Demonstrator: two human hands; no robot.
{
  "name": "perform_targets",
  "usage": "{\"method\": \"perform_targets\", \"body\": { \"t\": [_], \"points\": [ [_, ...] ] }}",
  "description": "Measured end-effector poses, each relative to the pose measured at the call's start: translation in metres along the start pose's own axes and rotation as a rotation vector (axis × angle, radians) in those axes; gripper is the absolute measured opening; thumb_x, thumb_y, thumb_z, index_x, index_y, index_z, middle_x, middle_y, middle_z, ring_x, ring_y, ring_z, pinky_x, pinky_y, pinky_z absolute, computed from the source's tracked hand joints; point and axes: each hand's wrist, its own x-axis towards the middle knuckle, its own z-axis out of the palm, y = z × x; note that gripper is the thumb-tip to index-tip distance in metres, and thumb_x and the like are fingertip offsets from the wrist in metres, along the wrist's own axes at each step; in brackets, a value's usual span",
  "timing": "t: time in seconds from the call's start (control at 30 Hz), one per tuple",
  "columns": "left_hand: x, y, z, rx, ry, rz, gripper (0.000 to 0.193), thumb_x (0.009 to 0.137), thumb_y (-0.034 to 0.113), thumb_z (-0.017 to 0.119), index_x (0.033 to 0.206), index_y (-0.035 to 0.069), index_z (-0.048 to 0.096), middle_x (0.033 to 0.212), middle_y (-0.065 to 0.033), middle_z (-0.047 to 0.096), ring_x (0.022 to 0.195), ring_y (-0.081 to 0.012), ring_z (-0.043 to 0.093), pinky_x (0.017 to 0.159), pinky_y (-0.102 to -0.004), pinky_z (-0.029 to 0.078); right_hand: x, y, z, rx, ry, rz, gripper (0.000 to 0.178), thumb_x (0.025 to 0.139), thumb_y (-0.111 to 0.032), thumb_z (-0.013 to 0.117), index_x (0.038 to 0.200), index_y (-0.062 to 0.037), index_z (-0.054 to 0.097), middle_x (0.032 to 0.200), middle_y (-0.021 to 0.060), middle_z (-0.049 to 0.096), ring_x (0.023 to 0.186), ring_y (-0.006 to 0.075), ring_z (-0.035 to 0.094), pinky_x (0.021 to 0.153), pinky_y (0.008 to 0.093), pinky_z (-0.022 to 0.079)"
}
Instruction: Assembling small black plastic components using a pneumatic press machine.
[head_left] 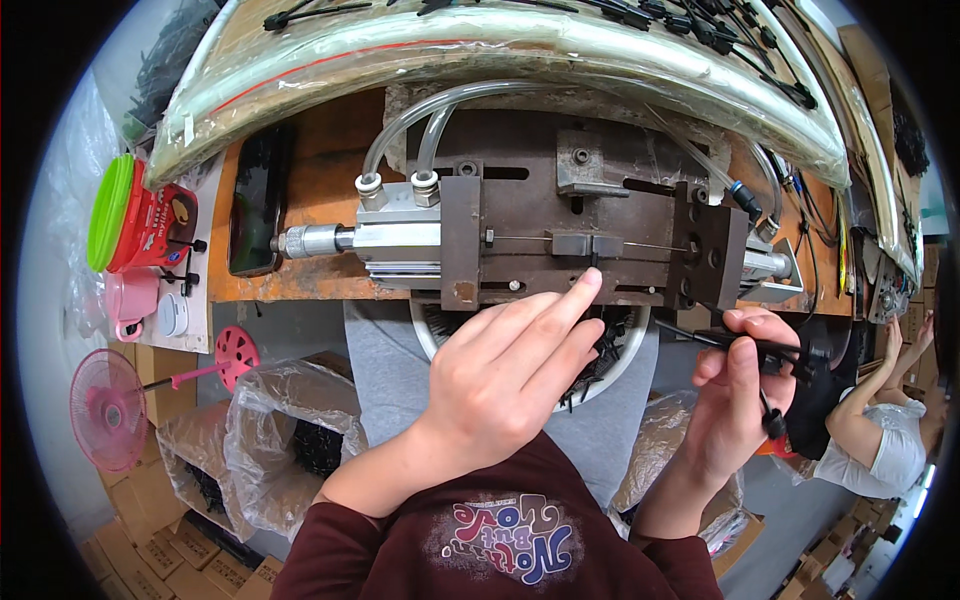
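Note:
My left hand (505,370) reaches over the front of a dark metal fixture (530,215), fingers stretched out. Its index fingertip touches or nearly touches a small black piece (595,258) at the grey block (572,243) in the fixture's middle. Thin metal rods run from both sides toward this block. On the right, my right hand (740,385) is closed around a bunch of black plastic parts (785,355) with thin stems. One stem points left toward the fixture, and a knobbed end hangs below the fingers. The parts' exact kind cannot be made out.
A silver air cylinder (400,245) with clear hoses flanks the fixture. Beneath it, a white basket (430,340) holds black parts. Left are a phone (258,205), red tub (150,215) and pink fan (108,410). Another person (875,440) sits far right.

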Motion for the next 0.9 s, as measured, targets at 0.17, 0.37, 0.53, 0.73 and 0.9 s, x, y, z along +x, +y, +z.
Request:
{"method": "perform_targets", "body": {
  "t": [0.17, 0.37, 0.53, 0.73, 0.9],
  "points": [
    [0.003, 0.004, -0.012, -0.538, -0.054, -0.235, 0.031, 0.07, -0.007, 0.082, 0.097, -0.002, 0.069, 0.12, -0.0191, 0.062, 0.089, -0.0197, 0.07, 0.076, -0.031, 0.059, -0.003, 0.006, 0.002, -0.495, -0.031, -0.395, 0.023, 0.081, 0.006, 0.071, 0.101, 0.0001, 0.061, 0.103, 0.0164, 0.063, 0.072, 0.0207, 0.065, 0.064, 0.0292, 0.055],
    [0.0, 0.018, -0.025, -1.433, 0.103, -0.75, 0.029, 0.077, -0.008, 0.078, 0.102, -0.002, 0.065, 0.103, -0.0168, 0.065, 0.088, -0.0212, 0.07, 0.071, -0.0288, 0.06, 0.001, 0.02, 0.002, -0.875, -0.274, -0.904, 0.033, 0.075, 0.007, 0.074, 0.107, 0.0044, 0.068, 0.108, 0.0189, 0.067, 0.073, 0.0246, 0.064, 0.06, 0.032, 0.053],
    [0.005, 0.011, -0.036, -0.972, -0.229, -0.472, 0.045, 0.073, 0.003, 0.084, 0.114, -0.003, 0.064, 0.098, -0.0162, 0.067, 0.067, -0.0124, 0.061, 0.055, -0.0225, 0.047, 0.0, 0.023, 0.009, -0.929, -0.311, -0.983, 0.033, 0.073, 0.007, 0.074, 0.106, 0.0028, 0.068, 0.106, 0.0185, 0.068, 0.069, 0.0234, 0.062, 0.056, 0.0296, 0.052],
    [0.004, 0.014, -0.037, -0.747, -0.204, -0.333, 0.038, 0.059, 0.003, 0.089, 0.095, 0.003, 0.077, 0.09, -0.0064, 0.07, 0.07, -0.0127, 0.063, 0.054, -0.0215, 0.045, 0.001, 0.026, 0.014, -0.892, -0.335, -0.989, 0.034, 0.073, 0.005, 0.075, 0.106, 0.0028, 0.068, 0.107, 0.0185, 0.068, 0.072, 0.0237, 0.064, 0.06, 0.0308, 0.054],
    [-0.002, 0.014, -0.022, -0.313, -0.042, -0.226, 0.034, 0.065, -0.003, 0.08, 0.099, 0.002, 0.076, 0.105, -0.0099, 0.07, 0.077, -0.0181, 0.071, 0.059, -0.0284, 0.054, 0.006, 0.028, 0.004, -0.837, -0.176, -0.868, 0.043, 0.079, 0.012, 0.073, 0.118, 0.0003, 0.057, 0.108, 0.0221, 0.069, 0.082, 0.028, 0.069, 0.068, 0.0321, 0.056]
  ]
}}
